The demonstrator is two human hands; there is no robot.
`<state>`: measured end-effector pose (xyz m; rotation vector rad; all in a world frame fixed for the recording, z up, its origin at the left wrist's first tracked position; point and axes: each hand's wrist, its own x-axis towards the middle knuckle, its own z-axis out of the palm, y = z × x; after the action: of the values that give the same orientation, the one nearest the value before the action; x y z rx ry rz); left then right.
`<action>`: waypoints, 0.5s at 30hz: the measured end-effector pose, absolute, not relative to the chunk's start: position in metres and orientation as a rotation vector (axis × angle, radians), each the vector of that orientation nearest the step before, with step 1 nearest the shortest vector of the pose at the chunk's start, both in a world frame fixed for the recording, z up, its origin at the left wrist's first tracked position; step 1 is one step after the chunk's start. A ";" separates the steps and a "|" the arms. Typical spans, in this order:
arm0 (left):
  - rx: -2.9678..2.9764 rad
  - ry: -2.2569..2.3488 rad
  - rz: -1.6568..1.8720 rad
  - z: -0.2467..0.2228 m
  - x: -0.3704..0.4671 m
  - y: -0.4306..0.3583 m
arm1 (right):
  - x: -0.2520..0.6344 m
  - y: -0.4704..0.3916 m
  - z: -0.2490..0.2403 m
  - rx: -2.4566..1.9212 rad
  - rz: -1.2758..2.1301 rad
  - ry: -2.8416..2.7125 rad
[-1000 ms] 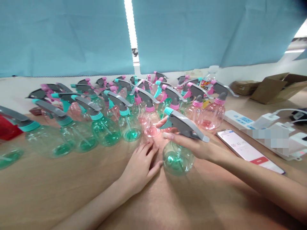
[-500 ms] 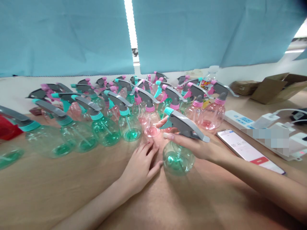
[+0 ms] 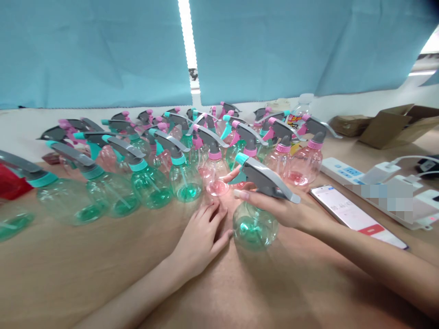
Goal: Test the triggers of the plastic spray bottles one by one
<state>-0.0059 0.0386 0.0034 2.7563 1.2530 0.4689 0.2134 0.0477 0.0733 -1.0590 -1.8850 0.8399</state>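
A green spray bottle with a grey and teal spray head stands upright on the wooden table, right of centre. Around its neck is my right hand, thumb in front, with some fingers reaching out behind it. My left hand lies palm down on the table just left of that bottle, its fingers spread and holding nothing. Right behind my hands stand a pink spray bottle and a green spray bottle.
Several more green and pink spray bottles stand in rows across the back. On the right lie a phone, a white power strip with plugs, and a cardboard box. A red object is at the far left.
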 end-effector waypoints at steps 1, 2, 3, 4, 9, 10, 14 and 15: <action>2.754 1.252 0.470 0.004 -0.006 0.038 | 0.213 0.048 0.073 -1.056 0.843 -1.877; 2.751 1.249 0.472 0.004 -0.006 0.038 | 0.212 0.048 0.074 -1.063 0.839 -1.863; 2.747 1.246 0.476 0.004 -0.006 0.038 | 0.212 0.048 0.074 -1.074 0.831 -1.848; 2.742 1.245 0.480 0.004 -0.005 0.039 | 0.212 0.049 0.073 -1.090 0.821 -1.832; 2.742 1.237 0.504 0.005 -0.005 0.039 | 0.215 0.049 0.072 -1.130 0.805 -1.820; 2.747 1.236 0.503 0.005 -0.005 0.040 | 0.215 0.049 0.072 -1.124 0.817 -1.825; 2.768 1.241 0.486 0.004 -0.005 0.040 | 0.214 0.048 0.072 -1.124 0.866 -1.813; 2.772 1.241 0.482 0.003 -0.005 0.040 | 0.214 0.048 0.072 -1.133 0.871 -1.812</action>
<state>-0.0052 0.0397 0.0033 2.7717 1.2408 0.4821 0.2136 0.0483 0.0721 -1.1331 -1.8121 0.8709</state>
